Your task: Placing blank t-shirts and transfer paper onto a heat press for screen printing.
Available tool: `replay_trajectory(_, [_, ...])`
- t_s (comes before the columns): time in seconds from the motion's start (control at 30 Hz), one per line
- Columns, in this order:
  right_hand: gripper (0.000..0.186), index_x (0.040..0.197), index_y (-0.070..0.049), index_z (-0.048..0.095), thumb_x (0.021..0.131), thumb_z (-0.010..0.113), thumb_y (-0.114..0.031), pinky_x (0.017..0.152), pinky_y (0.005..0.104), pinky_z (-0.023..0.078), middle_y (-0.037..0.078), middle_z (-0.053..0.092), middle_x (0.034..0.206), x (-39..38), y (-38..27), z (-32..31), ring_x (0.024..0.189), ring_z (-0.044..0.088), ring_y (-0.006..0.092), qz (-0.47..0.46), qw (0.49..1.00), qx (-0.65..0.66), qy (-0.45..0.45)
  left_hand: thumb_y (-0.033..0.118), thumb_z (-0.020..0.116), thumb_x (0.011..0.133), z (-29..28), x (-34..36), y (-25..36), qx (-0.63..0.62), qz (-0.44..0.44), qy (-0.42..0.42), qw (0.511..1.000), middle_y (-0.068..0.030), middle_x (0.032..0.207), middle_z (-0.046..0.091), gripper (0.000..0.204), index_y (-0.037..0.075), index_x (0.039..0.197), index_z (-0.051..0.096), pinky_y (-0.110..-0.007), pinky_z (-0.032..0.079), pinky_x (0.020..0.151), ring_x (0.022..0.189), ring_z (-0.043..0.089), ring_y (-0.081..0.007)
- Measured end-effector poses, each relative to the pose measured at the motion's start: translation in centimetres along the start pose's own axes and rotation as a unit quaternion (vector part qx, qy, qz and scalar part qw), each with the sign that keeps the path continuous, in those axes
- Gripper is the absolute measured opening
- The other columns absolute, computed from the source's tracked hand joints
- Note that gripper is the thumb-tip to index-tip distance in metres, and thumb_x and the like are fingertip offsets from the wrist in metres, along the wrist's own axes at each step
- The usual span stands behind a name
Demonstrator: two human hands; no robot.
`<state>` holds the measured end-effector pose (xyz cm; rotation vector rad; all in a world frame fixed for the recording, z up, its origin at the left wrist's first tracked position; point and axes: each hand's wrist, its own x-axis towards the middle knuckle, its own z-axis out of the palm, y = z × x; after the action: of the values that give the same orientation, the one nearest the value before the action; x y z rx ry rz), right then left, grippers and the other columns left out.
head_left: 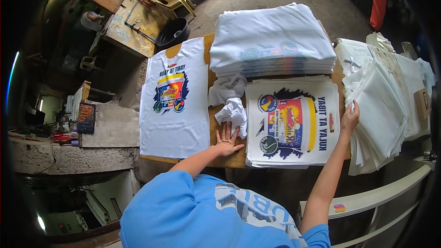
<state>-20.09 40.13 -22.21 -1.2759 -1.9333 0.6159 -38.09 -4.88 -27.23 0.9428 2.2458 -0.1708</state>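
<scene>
My left hand lies flat on the wooden table with its fingers spread, the fingertips at a crumpled white cloth. To its right is a stack of printed transfer sheets, the colourful design on top reading mirrored. My right hand is between that stack's right edge and a fanned pile of white sheets. Its fingers are drawn together at the sheet edges; what they pinch is hard to make out. A sleeveless white shirt panel with a matching printed design lies flat on the left.
A tall stack of folded white printed shirts stands at the table's far side. Beyond the table are a black basin and a beige plastic chair. A pale curved metal frame rises close by my right arm.
</scene>
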Motion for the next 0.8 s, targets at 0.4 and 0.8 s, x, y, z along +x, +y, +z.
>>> replay_trajectory(0.4, [0.033,0.109,0.003,0.053,0.079,0.051,-0.012,0.092,0.0396,0.037,0.022,0.053,0.111,-24.0,-15.7,5.7,0.104,0.049,0.0351,-0.157,0.980,0.013,-0.121,0.060,0.053,0.073,0.2,-0.5,-2.2,-0.068,0.152,0.102,0.981,-0.0187,0.140,-0.024,0.095,0.022,0.140,-0.004,-0.068,-0.005,0.092,0.129,-0.020,-0.0399])
replay_trajectory(0.8, [0.060,0.132,-0.003,0.030,0.081,0.055,-0.022,0.106,0.0443,0.016,0.020,0.021,0.139,-43.2,-20.8,5.4,0.129,0.021,0.0347,-0.057,0.957,-0.253,-0.130,0.029,0.050,0.083,1.5,-10.2,-25.2,-0.117,0.158,0.297,0.934,-0.0104,0.146,0.006,0.062,0.019,0.138,0.024,-0.059,0.004,0.100,0.135,0.007,-0.0263])
